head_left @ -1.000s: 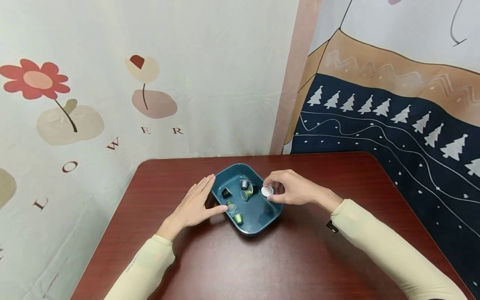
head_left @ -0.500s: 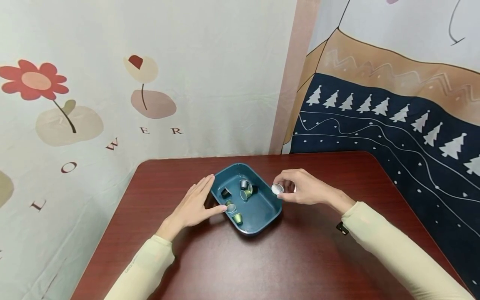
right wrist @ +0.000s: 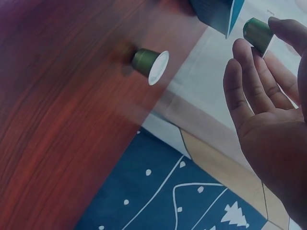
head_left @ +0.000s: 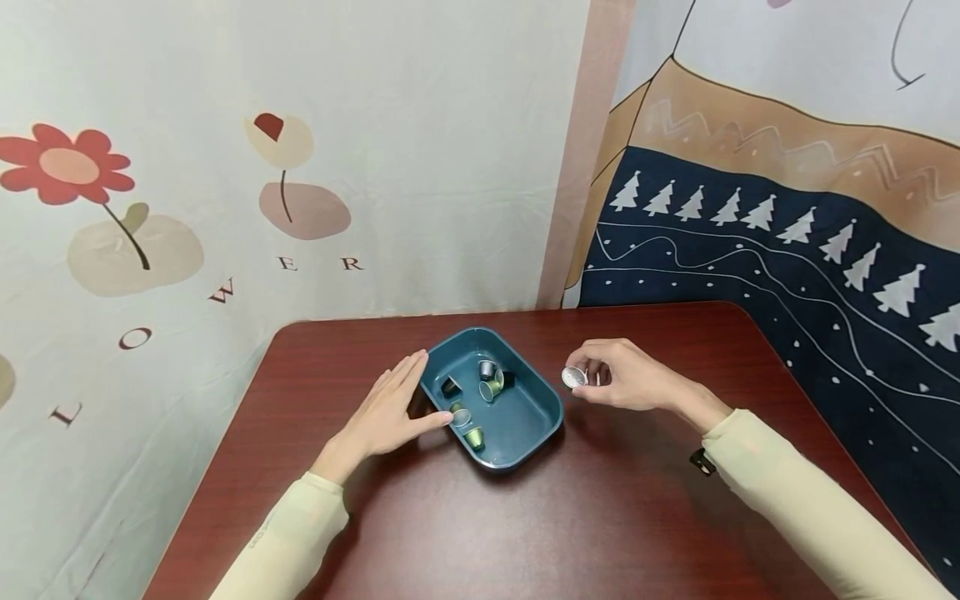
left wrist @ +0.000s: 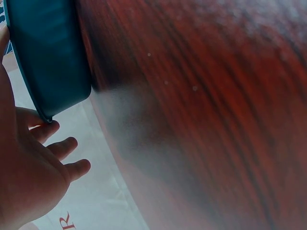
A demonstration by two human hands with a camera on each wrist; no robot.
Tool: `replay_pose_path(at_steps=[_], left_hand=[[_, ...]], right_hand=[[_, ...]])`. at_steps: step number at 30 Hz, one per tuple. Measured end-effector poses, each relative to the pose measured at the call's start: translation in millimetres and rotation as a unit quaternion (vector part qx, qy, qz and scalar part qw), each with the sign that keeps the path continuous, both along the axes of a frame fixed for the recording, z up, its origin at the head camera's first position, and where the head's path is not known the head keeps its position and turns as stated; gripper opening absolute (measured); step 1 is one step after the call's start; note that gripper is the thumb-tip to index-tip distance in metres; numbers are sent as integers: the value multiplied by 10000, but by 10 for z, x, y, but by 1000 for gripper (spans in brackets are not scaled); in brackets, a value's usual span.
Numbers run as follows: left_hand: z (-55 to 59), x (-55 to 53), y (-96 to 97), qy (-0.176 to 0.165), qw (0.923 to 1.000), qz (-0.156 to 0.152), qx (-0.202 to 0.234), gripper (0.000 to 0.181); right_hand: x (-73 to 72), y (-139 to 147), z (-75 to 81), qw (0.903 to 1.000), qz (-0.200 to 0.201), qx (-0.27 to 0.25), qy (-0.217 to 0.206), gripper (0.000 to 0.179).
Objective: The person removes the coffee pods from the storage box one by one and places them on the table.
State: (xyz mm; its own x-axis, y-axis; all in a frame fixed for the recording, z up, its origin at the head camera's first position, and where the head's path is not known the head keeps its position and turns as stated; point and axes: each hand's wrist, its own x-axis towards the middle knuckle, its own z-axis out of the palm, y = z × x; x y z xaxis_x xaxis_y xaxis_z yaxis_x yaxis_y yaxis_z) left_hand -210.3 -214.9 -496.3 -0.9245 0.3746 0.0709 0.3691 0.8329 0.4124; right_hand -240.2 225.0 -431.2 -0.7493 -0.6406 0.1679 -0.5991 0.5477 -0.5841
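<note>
In the head view, my left hand [head_left: 386,408] rests against the left side of a blue rectangular tray [head_left: 525,446], fingers straight along its rim and thumb reaching over the edge. My right hand [head_left: 633,375] pinches a green coffee capsule [right wrist: 259,36] between thumb and fingertips, above the table just right of the tray. The capsule's silver lid [head_left: 573,377] faces the head camera. A second green coffee capsule [right wrist: 149,64] with a pale lid stands on the table below the right hand, mostly hidden behind it in the head view. Several more capsules [head_left: 476,438], green and dark, lie inside the tray.
The reddish-brown wooden table [head_left: 480,533] carries the tray near its far edge. Behind it hang a pale flower-print cloth [head_left: 450,167] and a dark blue tree-print cloth [head_left: 705,242] on the right.
My right hand has moved right with the capsule, from over the tray's right rim to outside it over the table. My left hand and the tray stay nearly in place.
</note>
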Motion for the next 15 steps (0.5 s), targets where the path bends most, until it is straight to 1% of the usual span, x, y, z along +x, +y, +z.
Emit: replay_pose_path(at_steps=[8,15], left_hand=[[-2,7,-5,-76,10000,2,32,119],[-18,-2,-7,-13,10000,-11,70,118]], right_hand=[[18,125,-18,9996,-237,40,-126,28],[0,262,-64,9988,-453,-25,-196,29]])
